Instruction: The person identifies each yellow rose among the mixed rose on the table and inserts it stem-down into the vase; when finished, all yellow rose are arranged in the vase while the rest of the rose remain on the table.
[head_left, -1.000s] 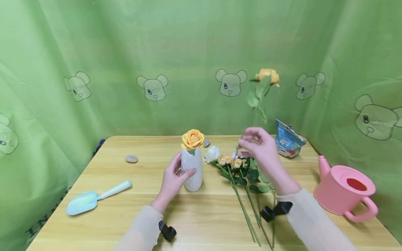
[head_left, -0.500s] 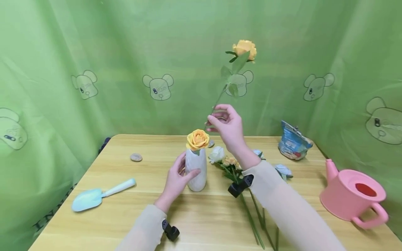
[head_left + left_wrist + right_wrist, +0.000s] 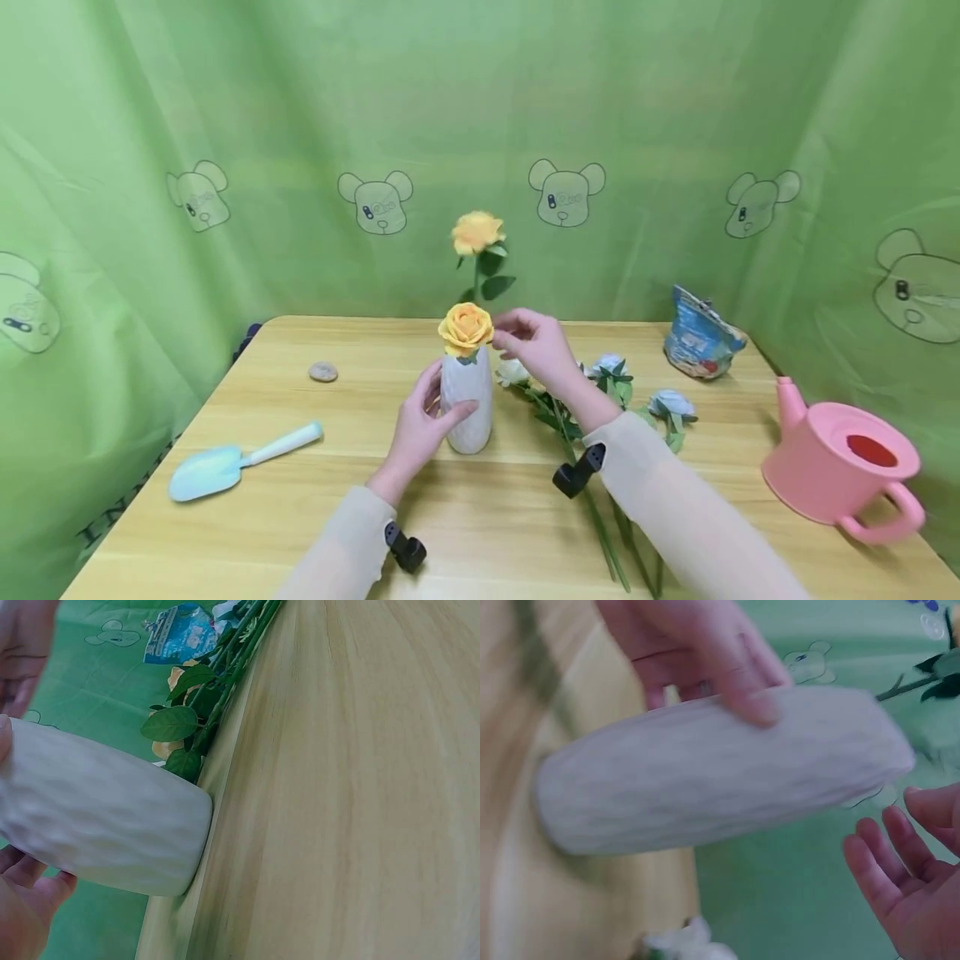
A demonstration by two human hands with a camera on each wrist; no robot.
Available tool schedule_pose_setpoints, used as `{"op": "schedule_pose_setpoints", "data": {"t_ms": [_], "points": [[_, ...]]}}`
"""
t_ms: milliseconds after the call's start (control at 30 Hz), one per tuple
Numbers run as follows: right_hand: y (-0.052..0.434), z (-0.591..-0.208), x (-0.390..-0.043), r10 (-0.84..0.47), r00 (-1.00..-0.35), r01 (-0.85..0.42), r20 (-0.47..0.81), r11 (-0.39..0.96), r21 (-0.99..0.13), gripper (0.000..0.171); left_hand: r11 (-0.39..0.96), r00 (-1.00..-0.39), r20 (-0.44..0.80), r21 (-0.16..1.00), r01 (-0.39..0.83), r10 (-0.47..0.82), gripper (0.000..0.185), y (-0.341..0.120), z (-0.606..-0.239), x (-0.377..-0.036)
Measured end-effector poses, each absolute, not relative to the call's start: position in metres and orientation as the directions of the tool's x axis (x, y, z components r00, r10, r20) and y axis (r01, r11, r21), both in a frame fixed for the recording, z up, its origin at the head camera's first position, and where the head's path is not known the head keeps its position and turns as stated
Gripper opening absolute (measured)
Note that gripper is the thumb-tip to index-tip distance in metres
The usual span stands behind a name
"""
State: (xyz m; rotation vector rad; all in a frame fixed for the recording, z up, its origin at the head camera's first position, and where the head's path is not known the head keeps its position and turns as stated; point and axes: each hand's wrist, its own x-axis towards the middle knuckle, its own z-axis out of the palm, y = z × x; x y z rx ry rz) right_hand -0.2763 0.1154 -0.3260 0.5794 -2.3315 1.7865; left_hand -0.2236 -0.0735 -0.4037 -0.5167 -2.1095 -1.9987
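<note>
A white textured vase [image 3: 467, 400] stands upright on the table, my left hand [image 3: 422, 425] gripping its side with the thumb across the front. One orange-yellow rose [image 3: 467, 329] sits low at its mouth. A second, paler yellow rose [image 3: 477, 232] rises behind on a leafy stem; its lower end is hidden behind the front rose. Close beside the vase's mouth is my right hand [image 3: 536, 346]. In the right wrist view, the right hand [image 3: 915, 877] has loosely bent fingers, with a gap to the thumb and nothing visible between them.
Long-stemmed artificial flowers [image 3: 600, 500], some white [image 3: 513, 372] and bluish [image 3: 672, 403], lie right of the vase, partly under the right forearm. A pink watering can [image 3: 817, 475] and a blue bag [image 3: 699, 337] stand at right. A light-blue trowel [image 3: 206, 473] and a stone [image 3: 323, 372] lie left.
My right hand has carried the second yellow rose left, then down behind the first rose at the vase. Its fingers have come off the stem. The left hand stays on the vase.
</note>
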Motion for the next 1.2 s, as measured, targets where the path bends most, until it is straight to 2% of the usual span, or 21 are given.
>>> {"op": "schedule_pose_setpoints", "data": {"t_ms": [233,467,800,1200], "points": [[0.139,-0.357,-0.265,-0.232,-0.946,-0.280,0.227,0.234,-0.931,0.025,0.025,-0.926,0.358,0.931,0.363,0.118,0.072,-0.073,-0.404,-0.223],[0.174,-0.376,-0.246,-0.162,-0.976,-0.187,0.148,0.261,-0.947,0.025,0.026,-0.928,0.356,0.932,0.361,0.110,0.070,-0.074,-0.404,-0.224],[0.223,-0.401,-0.214,-0.094,-0.993,-0.093,0.072,0.238,-0.967,0.037,0.031,-0.932,0.345,0.936,0.350,0.115,0.070,-0.073,-0.404,-0.222],[0.236,-0.428,-0.186,-0.129,-0.985,0.077,-0.112,0.251,-0.965,0.039,0.023,-0.932,0.343,0.937,0.348,0.113,0.070,-0.073,-0.405,-0.222]]}}
